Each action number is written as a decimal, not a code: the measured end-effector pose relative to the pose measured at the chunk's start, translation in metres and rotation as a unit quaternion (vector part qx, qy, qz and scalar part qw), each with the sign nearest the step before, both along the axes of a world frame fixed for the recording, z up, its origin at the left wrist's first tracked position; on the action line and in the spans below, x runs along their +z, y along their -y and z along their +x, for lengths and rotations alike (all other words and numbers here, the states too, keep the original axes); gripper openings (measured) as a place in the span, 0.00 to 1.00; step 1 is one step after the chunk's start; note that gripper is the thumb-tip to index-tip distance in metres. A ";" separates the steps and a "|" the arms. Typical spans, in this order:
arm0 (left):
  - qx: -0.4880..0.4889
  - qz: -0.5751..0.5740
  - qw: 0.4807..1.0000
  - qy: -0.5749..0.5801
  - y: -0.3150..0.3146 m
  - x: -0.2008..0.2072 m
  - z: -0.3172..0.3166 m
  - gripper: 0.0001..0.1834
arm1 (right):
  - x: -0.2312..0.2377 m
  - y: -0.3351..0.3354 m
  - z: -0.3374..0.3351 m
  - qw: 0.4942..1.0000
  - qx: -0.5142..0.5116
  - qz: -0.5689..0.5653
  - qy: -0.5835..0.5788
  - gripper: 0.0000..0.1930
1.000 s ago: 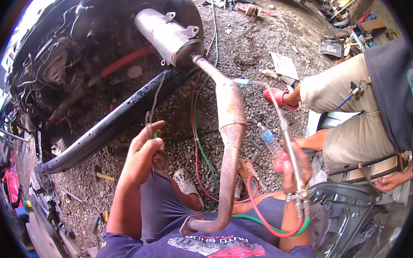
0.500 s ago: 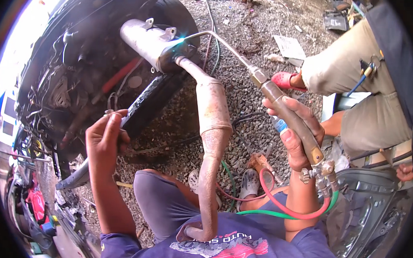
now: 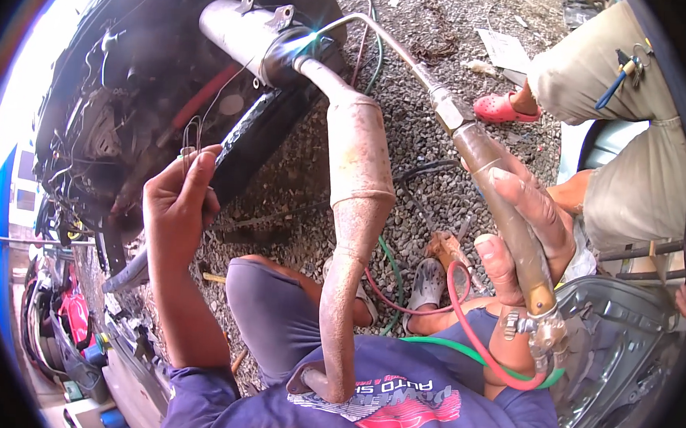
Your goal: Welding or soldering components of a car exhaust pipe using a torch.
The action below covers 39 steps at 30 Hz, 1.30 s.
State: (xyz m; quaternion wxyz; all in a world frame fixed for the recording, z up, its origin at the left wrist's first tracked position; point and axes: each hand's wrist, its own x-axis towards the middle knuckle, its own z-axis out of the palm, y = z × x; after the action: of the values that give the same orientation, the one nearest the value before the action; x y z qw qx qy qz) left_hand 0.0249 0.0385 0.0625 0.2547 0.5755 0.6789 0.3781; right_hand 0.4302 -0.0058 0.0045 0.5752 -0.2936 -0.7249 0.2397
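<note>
My right hand (image 3: 538,211) holds a brass gas torch (image 3: 504,213), its fingers fairly loose round the handle. From the torch a bent thin tube reaches to the grey muffler (image 3: 240,37), where a small bright blue-white flame (image 3: 314,41) plays on the end near the inlet pipe. My left hand (image 3: 177,199) pinches a thin looped wire (image 3: 196,131), which runs up toward the muffler's end. A rusty exhaust pipe (image 3: 357,153) with a wide middle section comes down from the muffler, and its flanged lower end (image 3: 313,377) rests against my shirt.
Red and green hoses (image 3: 471,346) hang from the torch's valves. A dark car body (image 3: 135,59) stands at the left. At the right is another person's khaki-trousered leg (image 3: 587,64) and red clog (image 3: 507,108). A grey panel (image 3: 621,325) lies near my right arm, with gravel below.
The muffler and pipe sit higher in view as the view shifts. My right hand's fingers have loosened on the torch. The wire's loops now stand above my left hand.
</note>
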 end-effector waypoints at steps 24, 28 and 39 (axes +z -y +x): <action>0.011 0.006 0.992 0.125 0.019 -0.036 -0.009 0.27 | 0.019 -0.019 -0.010 0.997 -0.002 -0.030 0.071 0.30; 0.022 0.029 0.994 0.100 0.018 -0.041 -0.012 0.26 | 0.025 -0.024 -0.005 0.990 -0.003 -0.016 0.137 0.31; -0.007 0.028 0.991 0.131 0.016 -0.046 -0.002 0.23 | 0.014 -0.022 -0.027 0.998 0.003 -0.056 0.022 0.32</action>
State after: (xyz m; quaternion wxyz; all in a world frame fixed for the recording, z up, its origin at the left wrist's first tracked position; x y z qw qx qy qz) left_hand 0.0232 0.0221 0.0167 0.3283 0.5329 0.6246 0.4671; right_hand 0.4032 0.0158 0.0189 0.5412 -0.3287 -0.7234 0.2751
